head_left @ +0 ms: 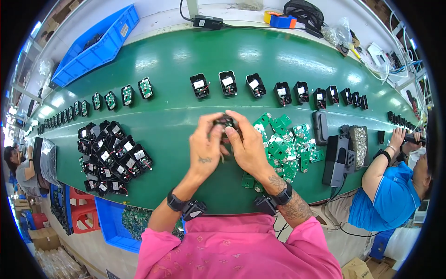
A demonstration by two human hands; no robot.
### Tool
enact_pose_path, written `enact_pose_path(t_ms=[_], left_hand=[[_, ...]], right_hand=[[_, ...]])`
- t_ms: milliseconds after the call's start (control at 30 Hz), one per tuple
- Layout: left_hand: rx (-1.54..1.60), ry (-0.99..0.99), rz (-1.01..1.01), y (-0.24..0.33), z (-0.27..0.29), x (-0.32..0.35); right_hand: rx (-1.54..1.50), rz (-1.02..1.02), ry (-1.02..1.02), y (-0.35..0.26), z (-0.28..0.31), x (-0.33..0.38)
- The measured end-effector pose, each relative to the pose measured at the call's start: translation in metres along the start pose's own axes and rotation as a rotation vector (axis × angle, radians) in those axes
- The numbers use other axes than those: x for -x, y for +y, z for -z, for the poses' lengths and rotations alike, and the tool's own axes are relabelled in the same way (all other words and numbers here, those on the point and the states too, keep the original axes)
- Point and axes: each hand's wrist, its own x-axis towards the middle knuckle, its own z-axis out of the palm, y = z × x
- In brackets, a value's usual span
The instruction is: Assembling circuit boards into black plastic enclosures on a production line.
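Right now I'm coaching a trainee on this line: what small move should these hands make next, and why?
Probably seat the part more firmly: both hands, left hand and right hand, pinch one small black housing above the green belt, apparently mid-assembly, so setting it down looks premature.

- A heap of housings (111, 156) lies left of the hands; loose circuit boards (283, 149) lie right.
- Behind both, a row of housings (278, 90) crosses the belt (172, 60) (well apart).
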Motion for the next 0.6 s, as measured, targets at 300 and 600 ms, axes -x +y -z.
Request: enact_pose_path(t_ms=[300,600], left_hand=[[-0.335,0.41,0.032,-0.029,0.09,-0.134],[-0.35,0.386,0.01,-0.046,0.09,-0.154]], right_hand=[[0.719,0.132,0.174,0.022,0.085,-0.012],[0.775,0.014,-0.019,0.015,0.073,0.001]])
